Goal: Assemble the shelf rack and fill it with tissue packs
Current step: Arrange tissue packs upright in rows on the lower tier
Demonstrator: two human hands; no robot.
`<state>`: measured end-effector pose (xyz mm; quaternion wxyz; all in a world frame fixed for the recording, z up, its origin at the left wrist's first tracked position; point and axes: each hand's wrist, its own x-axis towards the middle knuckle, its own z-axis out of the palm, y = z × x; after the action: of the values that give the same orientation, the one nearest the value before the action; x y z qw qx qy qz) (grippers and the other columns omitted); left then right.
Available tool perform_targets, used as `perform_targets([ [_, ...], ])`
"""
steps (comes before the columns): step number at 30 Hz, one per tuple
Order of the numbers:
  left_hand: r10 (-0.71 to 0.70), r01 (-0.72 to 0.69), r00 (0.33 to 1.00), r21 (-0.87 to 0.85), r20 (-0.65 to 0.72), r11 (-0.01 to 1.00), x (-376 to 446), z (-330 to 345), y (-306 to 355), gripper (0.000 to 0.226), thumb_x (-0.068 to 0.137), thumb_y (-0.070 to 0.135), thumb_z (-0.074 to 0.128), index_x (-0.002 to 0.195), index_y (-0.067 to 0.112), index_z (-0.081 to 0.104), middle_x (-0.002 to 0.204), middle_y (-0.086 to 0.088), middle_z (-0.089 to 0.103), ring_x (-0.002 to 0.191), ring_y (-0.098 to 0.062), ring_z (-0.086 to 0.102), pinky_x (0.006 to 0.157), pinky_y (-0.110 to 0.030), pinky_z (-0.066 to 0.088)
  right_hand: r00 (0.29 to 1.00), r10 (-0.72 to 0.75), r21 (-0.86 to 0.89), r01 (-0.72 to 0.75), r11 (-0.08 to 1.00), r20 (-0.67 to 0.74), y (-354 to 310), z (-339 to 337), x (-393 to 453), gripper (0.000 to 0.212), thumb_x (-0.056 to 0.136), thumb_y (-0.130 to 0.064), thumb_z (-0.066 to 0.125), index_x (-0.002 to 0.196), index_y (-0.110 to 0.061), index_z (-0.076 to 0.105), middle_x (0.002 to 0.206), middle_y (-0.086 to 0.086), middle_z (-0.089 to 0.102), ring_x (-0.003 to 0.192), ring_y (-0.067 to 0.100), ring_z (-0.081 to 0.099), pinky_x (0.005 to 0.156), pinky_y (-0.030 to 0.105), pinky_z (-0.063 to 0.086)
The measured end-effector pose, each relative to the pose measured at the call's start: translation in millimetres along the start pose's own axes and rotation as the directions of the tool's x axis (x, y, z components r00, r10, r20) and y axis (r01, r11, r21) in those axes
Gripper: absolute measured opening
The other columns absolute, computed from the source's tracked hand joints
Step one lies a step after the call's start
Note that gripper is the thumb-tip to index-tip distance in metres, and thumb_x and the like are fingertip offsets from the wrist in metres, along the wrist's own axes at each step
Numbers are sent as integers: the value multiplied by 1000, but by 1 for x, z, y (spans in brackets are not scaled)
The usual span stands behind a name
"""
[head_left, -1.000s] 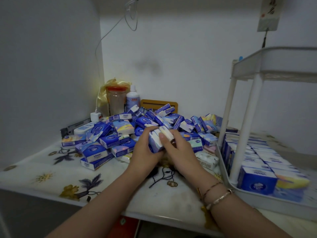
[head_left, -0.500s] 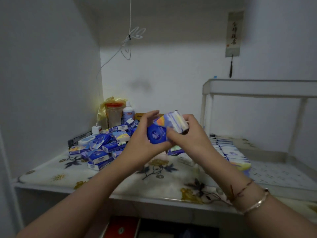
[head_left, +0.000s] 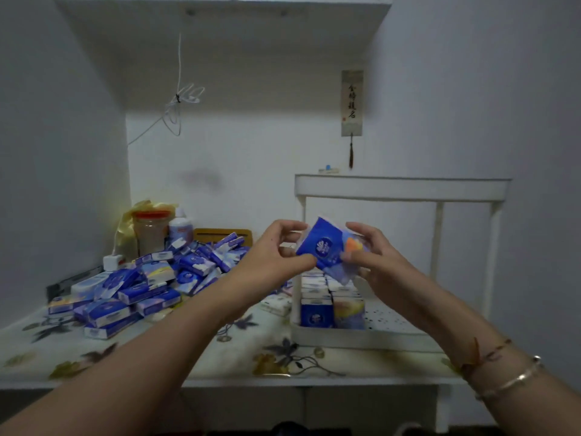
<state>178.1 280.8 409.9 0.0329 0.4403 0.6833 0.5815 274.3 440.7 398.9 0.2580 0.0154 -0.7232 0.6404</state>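
Observation:
I hold a small bundle of blue tissue packs [head_left: 325,245] in the air between both hands, in front of the white shelf rack [head_left: 402,187]. My right hand [head_left: 372,251] grips the bundle from the right. My left hand [head_left: 276,250] pinches its lower left corner with thumb and fingers. The rack's lower tray [head_left: 352,336] holds rows of upright tissue packs [head_left: 330,298] along its left side. A large loose pile of tissue packs [head_left: 141,284] lies on the table to the left.
The flower-patterned table top [head_left: 195,350] fills a white alcove. At the back left stand a red-lidded jar [head_left: 150,229], a white bottle [head_left: 180,228], a yellow bag and a white plug. A cord hangs from above, and a scroll [head_left: 352,102] hangs on the wall.
Both hands lifted a bundle of packs off the pile and carried it right, up in front of the rack. The view has risen and turned toward the rack.

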Motion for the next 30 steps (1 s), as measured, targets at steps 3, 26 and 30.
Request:
perform_targets([
  [3, 0, -4, 997, 60, 75, 998, 13, 25, -3, 51, 80, 6, 69, 124, 18, 48, 115, -1, 55, 82, -1, 56, 63, -9, 50, 994, 58, -160, -43, 986, 90, 1, -33, 1, 70, 77, -8, 75, 134, -30, 40, 122, 8, 57, 110, 22, 60, 88, 31, 52],
  [26, -390, 1, 895, 872, 217, 489, 134, 100, -109, 52, 104, 38, 13, 154, 24, 9, 162, 1, -3, 148, -30, -1, 114, -59, 0, 907, 312, -537, -419, 732, -282, 133, -104, 120, 79, 78, -2, 69, 143, -9, 25, 119, 14, 54, 103, 30, 61, 81, 44, 56],
  [30, -388, 7, 896, 866, 217, 500, 133, 100, -109, 53, 103, 38, 13, 154, 24, 7, 162, 2, -4, 148, -28, -1, 115, -55, 1, 856, 311, -501, -498, 708, -412, 143, -104, 119, 69, 82, -2, 65, 138, -4, 24, 125, 19, 53, 94, 22, 54, 65, 33, 51],
])
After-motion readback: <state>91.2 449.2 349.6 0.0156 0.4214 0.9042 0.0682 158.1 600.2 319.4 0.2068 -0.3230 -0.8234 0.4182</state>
